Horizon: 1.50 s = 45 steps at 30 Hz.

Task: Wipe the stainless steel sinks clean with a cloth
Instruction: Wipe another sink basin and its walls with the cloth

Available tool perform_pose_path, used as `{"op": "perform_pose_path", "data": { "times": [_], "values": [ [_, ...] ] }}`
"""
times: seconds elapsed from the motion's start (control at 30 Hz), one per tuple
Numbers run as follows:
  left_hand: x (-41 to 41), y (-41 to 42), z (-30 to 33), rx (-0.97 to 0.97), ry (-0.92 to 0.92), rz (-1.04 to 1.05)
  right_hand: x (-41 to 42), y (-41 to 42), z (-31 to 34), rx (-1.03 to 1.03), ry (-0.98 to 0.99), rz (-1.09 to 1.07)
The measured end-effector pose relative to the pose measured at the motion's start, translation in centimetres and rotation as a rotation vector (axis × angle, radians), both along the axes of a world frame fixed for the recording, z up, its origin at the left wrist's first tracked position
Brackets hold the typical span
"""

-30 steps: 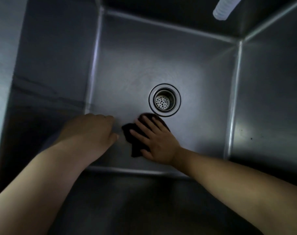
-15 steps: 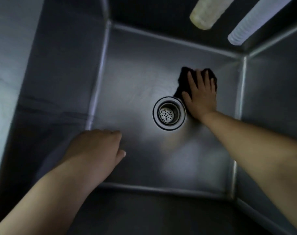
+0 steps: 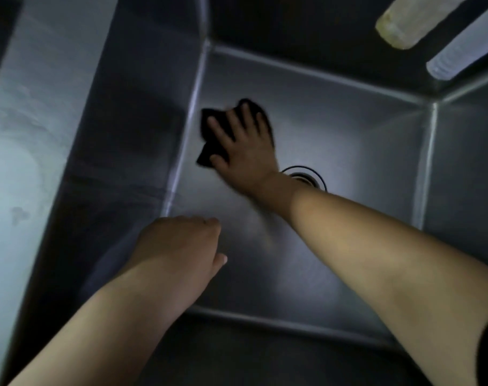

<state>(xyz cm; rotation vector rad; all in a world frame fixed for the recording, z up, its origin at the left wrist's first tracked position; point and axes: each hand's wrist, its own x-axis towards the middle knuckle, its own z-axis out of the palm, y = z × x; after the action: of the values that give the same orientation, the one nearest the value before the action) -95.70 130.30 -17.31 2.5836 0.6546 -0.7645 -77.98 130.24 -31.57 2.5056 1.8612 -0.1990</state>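
I look straight down into a deep stainless steel sink (image 3: pixel 348 129). A dark cloth (image 3: pixel 209 151) lies flat on the sink floor near the far left corner, and my right hand (image 3: pixel 243 146) presses on it with fingers spread. The cloth shows past the fingertips and beside the thumb. My right wrist covers most of the round drain (image 3: pixel 312 176). My left hand (image 3: pixel 178 246) rests near the sink's left wall with fingers curled under, holding nothing that I can see.
Two hose ends hang over the far right corner: a yellowish one (image 3: pixel 399 26) and a ribbed white one (image 3: pixel 460 57). The sink's steep left wall (image 3: pixel 120 135) rises to a pale rim (image 3: pixel 20 151).
My right hand has swept the cloth from beside the drain's near edge to the far right, then across to the far left corner. The left hand has stayed put.
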Motion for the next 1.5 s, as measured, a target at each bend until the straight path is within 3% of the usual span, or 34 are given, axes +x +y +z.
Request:
{"op": "perform_pose_path", "data": {
  "times": [0.1,0.27,0.43,0.73,1.0,1.13,1.4,1.5],
  "values": [
    [-0.1,-0.1,0.2,0.013,-0.001,-0.003,-2.3,1.1,-0.4,-0.028,0.021,0.125],
    [-0.3,-0.4,-0.1,0.047,0.01,-0.004,1.6,2.8,0.1,-0.025,0.0,0.199],
    [-0.9,-0.7,-0.9,0.082,0.001,-0.033,8.1,2.0,0.7,0.022,0.014,-0.031],
    [-1.0,-0.5,-1.4,0.085,0.026,-0.042,16.3,-12.4,1.2,-0.042,-0.024,-0.342],
    [-0.6,-0.6,-0.7,0.067,0.051,-0.071,9.4,-24.3,1.9,-0.148,-0.053,-0.398],
    [-0.3,-0.7,-0.6,0.055,0.07,-0.093,2.7,-27.2,1.7,-0.137,0.006,-0.28],
    [-0.3,-0.8,-0.6,-0.003,0.141,-0.102,-7.1,-24.9,0.4,-0.073,0.129,0.295],
    [-0.5,-0.9,-0.7,-0.007,0.152,-0.109,-7.6,-25.2,0.3,-0.077,0.17,0.395]
  ]
}}
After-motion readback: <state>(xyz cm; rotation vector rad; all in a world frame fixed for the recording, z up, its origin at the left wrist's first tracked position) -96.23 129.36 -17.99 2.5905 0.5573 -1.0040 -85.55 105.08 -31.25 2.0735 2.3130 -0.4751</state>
